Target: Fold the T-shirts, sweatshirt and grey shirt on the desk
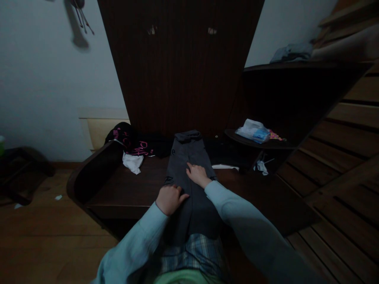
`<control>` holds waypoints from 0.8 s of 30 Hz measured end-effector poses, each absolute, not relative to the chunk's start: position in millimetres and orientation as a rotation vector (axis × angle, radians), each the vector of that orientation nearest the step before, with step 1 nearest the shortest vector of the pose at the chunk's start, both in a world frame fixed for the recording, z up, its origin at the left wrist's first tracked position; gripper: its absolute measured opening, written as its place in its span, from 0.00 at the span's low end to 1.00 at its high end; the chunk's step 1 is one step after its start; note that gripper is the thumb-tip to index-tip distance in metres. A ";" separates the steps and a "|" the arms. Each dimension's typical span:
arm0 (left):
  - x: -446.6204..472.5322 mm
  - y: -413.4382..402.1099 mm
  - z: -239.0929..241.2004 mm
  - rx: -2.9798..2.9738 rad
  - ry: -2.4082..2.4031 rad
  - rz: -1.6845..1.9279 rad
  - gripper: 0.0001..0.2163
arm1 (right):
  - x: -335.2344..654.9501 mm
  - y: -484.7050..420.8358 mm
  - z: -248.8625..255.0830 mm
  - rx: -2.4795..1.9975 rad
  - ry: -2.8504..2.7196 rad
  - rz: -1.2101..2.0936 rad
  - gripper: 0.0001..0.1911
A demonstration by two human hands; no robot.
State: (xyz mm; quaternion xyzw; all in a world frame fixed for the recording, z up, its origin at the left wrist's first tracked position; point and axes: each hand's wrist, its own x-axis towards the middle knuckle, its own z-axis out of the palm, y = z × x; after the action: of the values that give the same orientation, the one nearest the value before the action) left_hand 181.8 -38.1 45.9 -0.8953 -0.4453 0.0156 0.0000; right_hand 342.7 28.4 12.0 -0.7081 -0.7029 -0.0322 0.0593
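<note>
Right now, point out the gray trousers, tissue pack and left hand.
Gray trousers (196,199), head view: mid-length fabric.
Tissue pack (254,132), head view: wrapper front.
Left hand (169,199), head view: its back.

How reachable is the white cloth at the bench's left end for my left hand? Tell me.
Probably yes: your left hand rests on the gray garment, and nothing visible stands between it and the white cloth.
</note>
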 end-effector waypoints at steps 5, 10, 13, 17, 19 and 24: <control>212.1 17.9 66.5 -2.949 -1.196 0.104 0.18 | 346.4 30.0 10.8 -2.134 -2.106 -0.058 0.21; 235.1 63.1 25.4 -2.924 -1.305 -0.305 0.20 | 349.9 29.0 13.2 -2.160 -2.022 0.028 0.18; 235.6 74.6 -0.3 -2.962 -1.335 -0.452 0.20 | 351.5 30.0 13.1 -2.141 -1.970 0.073 0.18; 232.3 79.8 -12.3 -2.968 -1.264 -0.521 0.21 | 354.5 32.3 11.2 -2.143 -1.891 0.125 0.17; 232.4 80.9 -13.1 -2.957 -1.230 -0.538 0.21 | 355.7 33.1 10.2 -2.134 -1.876 0.141 0.17; 234.8 78.8 -11.2 -2.921 -1.263 -0.444 0.22 | 358.3 35.4 7.4 -2.121 -1.802 0.174 0.16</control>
State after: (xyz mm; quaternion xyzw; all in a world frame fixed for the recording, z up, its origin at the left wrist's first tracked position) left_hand 234.8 78.8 -11.2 -0.9085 -0.3927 -0.1381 -0.0360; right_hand 358.3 35.4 7.4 -0.7488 -0.6361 0.0616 0.1756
